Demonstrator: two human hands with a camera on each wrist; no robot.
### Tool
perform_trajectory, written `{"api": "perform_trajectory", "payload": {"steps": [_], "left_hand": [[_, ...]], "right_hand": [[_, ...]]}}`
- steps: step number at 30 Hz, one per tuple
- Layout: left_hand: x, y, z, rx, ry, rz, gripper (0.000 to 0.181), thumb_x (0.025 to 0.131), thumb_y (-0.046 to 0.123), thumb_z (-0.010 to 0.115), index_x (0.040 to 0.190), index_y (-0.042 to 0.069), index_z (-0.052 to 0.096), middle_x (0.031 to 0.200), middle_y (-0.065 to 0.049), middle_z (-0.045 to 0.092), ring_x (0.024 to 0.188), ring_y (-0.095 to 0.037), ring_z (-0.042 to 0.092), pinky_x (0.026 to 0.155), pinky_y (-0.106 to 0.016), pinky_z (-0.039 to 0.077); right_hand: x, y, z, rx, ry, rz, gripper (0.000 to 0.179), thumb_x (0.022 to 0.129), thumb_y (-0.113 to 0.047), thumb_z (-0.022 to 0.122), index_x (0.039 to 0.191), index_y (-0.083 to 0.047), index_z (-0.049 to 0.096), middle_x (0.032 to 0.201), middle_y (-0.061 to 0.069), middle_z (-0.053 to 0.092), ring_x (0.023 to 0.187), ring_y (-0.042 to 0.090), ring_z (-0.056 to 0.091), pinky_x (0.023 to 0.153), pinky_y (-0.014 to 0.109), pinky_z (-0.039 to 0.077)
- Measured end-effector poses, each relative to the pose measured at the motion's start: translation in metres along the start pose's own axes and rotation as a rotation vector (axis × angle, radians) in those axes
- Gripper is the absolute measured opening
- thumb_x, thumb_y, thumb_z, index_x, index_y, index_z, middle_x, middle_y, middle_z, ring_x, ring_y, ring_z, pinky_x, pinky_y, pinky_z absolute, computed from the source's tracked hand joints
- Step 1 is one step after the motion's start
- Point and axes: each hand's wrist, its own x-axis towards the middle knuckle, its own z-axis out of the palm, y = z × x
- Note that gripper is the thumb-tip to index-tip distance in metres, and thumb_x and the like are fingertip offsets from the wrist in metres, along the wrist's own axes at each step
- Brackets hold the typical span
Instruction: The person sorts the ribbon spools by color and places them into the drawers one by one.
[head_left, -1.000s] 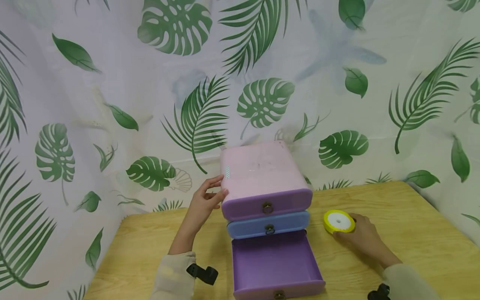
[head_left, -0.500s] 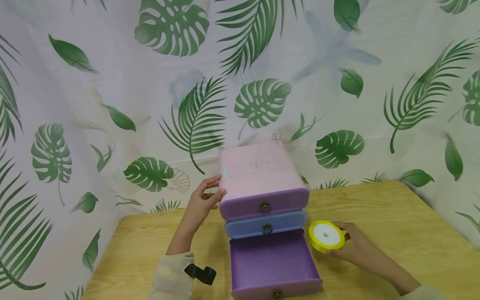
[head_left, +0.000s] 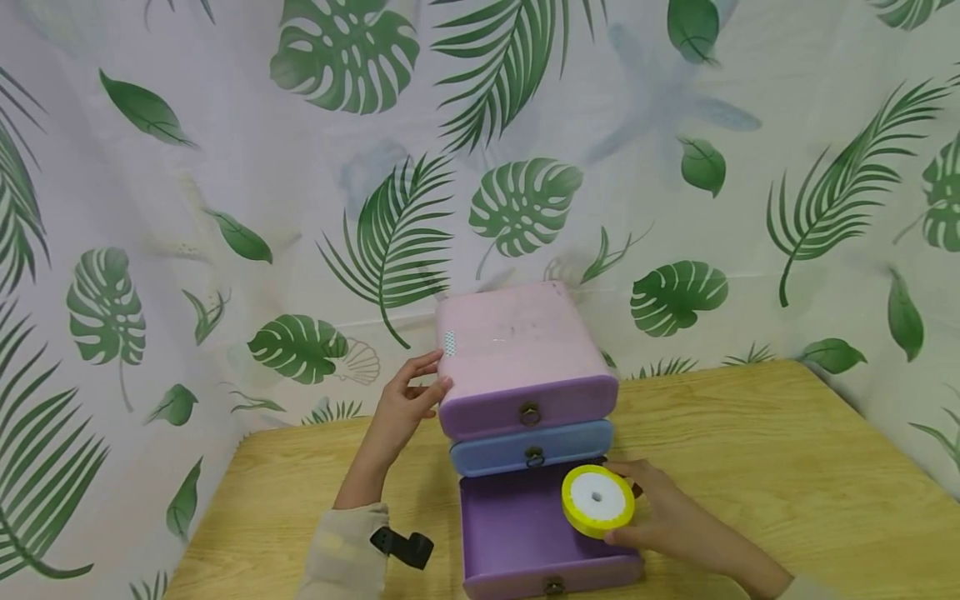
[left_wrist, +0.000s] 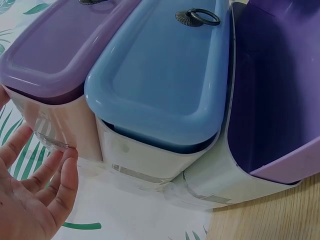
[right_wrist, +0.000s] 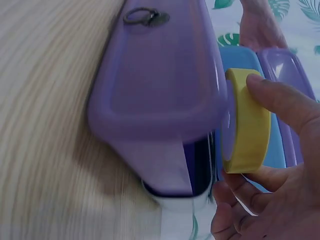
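A light wooden table (head_left: pixel 787 467) stands against a white cloth backdrop (head_left: pixel 225 167) printed with green tropical leaves.

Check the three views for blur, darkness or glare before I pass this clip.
Head view: sharp and evenly lit; yellow ribbon spool and right hand crisp. Left wrist view: dim, but in focus on the blue drawer. Right wrist view: table streaked by motion blur, open purple drawer soft.
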Motion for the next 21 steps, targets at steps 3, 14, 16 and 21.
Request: {"api": "perform_trajectory", "payload": {"steps": [3, 14, 16, 21], "left_hand": [[0.000, 0.000, -0.001, 0.003, 0.003, -0.003, 0.050, 0.093, 0.031, 0.063, 0.141, 0.029, 0.049, 0.140, -0.011, 0.047, 0.111, -0.027, 0.060, 0.088, -0.048, 0.052], [0.000, -0.001, -0.001, 0.003, 0.005, -0.003, 0.050, 0.093, 0.030, 0.063, 0.141, 0.029, 0.049, 0.140, -0.011, 0.047, 0.109, -0.026, 0.060, 0.085, -0.042, 0.053], [0.000, -0.001, -0.001, 0.003, 0.004, -0.002, 0.050, 0.093, 0.030, 0.063, 0.141, 0.029, 0.049, 0.140, -0.011, 0.047, 0.109, -0.026, 0.060, 0.084, -0.041, 0.053], [-0.001, -0.001, -0.001, 0.003, 0.002, 0.007, 0.050, 0.094, 0.030, 0.063, 0.141, 0.028, 0.049, 0.140, -0.011, 0.047, 0.110, -0.026, 0.060, 0.086, -0.043, 0.053]], "right_hand": [[0.006, -0.006, 0.007, -0.034, -0.027, -0.016, 0.082, 0.073, -0.034, 0.083, 0.134, 0.006, 0.047, 0.129, 0.024, 0.050, 0.105, 0.027, 0.051, 0.081, 0.039, 0.048], [0.023, -0.017, 0.030, -0.131, -0.062, -0.090, 0.077, 0.072, -0.037, 0.084, 0.131, 0.000, 0.052, 0.122, 0.023, 0.052, 0.111, 0.038, 0.049, 0.085, 0.053, 0.047], [0.026, -0.018, 0.032, -0.122, -0.078, -0.073, 0.079, 0.071, -0.037, 0.084, 0.132, 0.001, 0.051, 0.122, 0.023, 0.052, 0.112, 0.040, 0.050, 0.085, 0.056, 0.047], [0.032, -0.018, 0.038, -0.153, -0.104, -0.051, 0.083, 0.071, -0.040, 0.084, 0.134, 0.002, 0.050, 0.118, 0.020, 0.055, 0.109, 0.038, 0.052, 0.086, 0.055, 0.047]]}}
